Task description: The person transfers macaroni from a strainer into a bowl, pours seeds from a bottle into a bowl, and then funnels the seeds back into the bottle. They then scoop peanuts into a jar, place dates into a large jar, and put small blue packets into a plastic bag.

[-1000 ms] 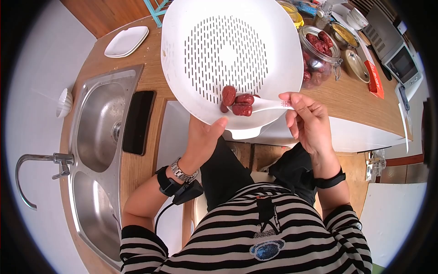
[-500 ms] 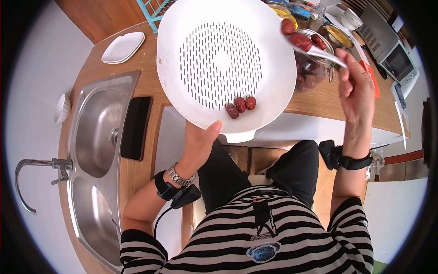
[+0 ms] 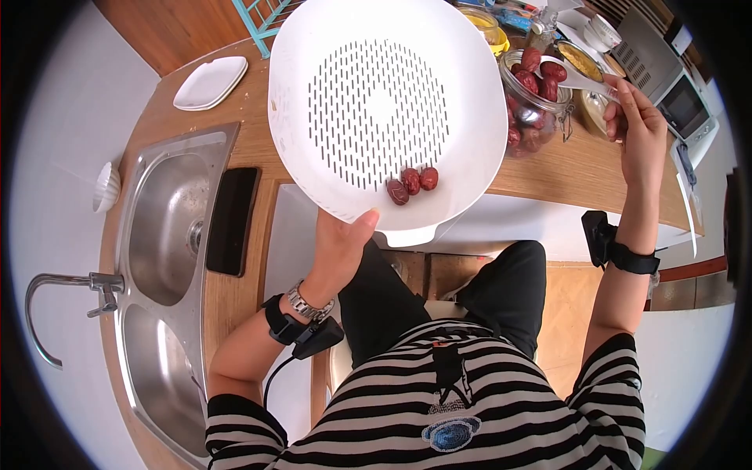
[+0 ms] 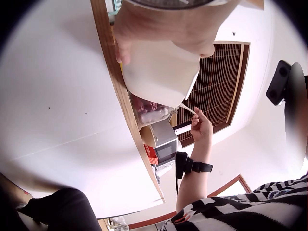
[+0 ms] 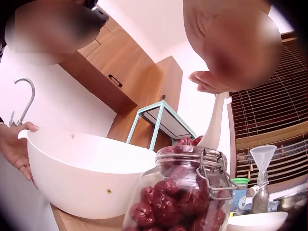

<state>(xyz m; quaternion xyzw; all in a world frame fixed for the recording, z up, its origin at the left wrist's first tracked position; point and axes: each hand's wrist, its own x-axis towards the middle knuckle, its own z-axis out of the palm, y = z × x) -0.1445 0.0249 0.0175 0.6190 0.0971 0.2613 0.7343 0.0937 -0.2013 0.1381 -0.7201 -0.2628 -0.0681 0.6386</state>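
Note:
In the head view, the left hand [image 3: 341, 249] holds the near rim of a large white strainer bowl [image 3: 470, 133], thumb over the edge. Three red dates [image 3: 411, 182] lie inside near that rim. The right hand [image 3: 644, 139] pinches the handle of a white spoon [image 3: 583, 81], whose bowl end is at the mouth of a glass jar [image 3: 539, 125] full of dates. Dates sit at and above the jar's mouth. The right wrist view shows the spoon [image 5: 214, 120] slanting down into the mouth of the open jar [image 5: 179, 202], its clasp hanging at the side.
A phone [image 3: 234, 222] lies beside the double sink [image 3: 167, 235] at left. White plates [image 3: 211, 83] sit behind it, near a teal rack [image 3: 265, 23]. Right of the jar are a round lid [image 3: 594, 115], a bowl of yellow food [image 3: 580, 60] and a microwave [image 3: 688, 108].
The right hand has moved right with the spoon, from over the bowl to the jar. Three dates are now visible in the bowl. The left hand keeps its hold with little movement.

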